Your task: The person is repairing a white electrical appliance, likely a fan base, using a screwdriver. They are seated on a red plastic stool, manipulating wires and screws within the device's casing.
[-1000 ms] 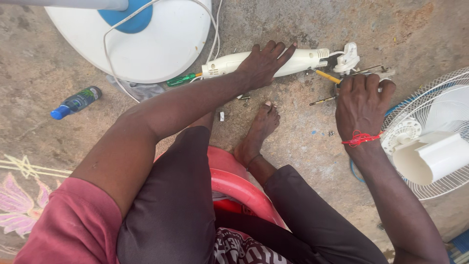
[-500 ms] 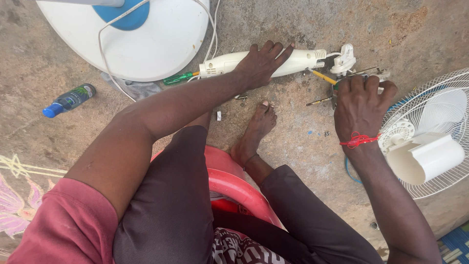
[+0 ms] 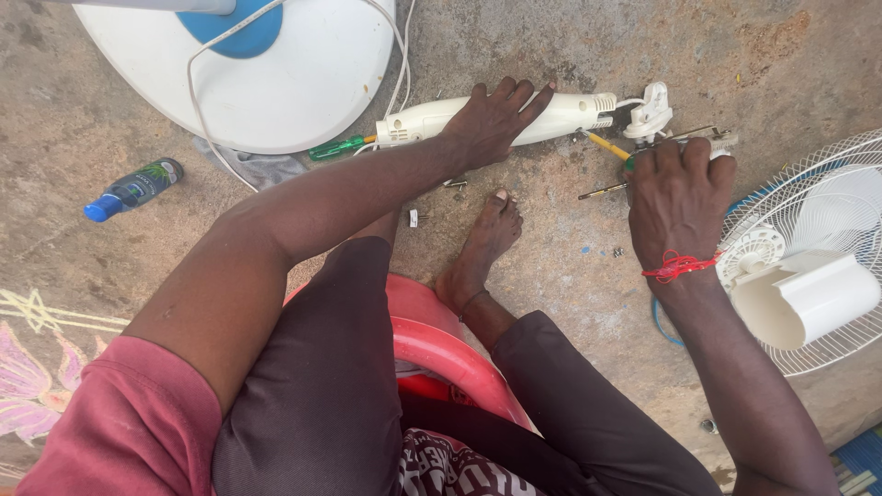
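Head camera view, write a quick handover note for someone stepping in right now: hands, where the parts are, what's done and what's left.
Left hand: palm down on the white fan neck piece lying on the concrete, pinning it; no closed grip.
Right hand: closed over a small tool at the piece's wired end, near the white bracket.
Around: yellow-handled screwdriver, green-handled screwdriver, loose screws, round fan base, fan head with grille, blue-capped bottle.
Done: fan lies in separate parts.
Left: neck piece not reattached; screws loose on the floor.
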